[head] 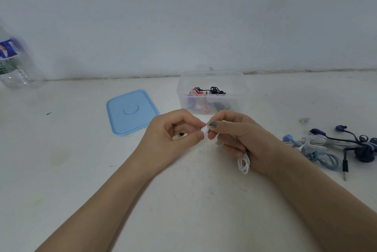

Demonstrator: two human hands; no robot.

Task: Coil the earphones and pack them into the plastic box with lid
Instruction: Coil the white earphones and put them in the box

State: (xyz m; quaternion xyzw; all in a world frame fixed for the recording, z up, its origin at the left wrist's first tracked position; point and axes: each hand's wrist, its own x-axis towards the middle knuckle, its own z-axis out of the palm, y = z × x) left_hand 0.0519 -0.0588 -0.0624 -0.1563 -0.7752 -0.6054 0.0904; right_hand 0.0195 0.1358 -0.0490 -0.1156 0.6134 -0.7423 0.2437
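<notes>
Inside clear box [212, 80]: coiled earphones [208, 91].

Single head-worn wide-angle view, looking forward and down from above the forearms, close on both hands at centre frame, facing the wall [183, 17] across the table [71, 170], box [212, 92] beyond the hands

left hand [173, 131]: bare, no sleeve | right hand [240, 135]: bare, grey-blue thumbnail polish

Pale bluish wall [183, 17]; scuffed white tabletop [71, 170].
</notes>
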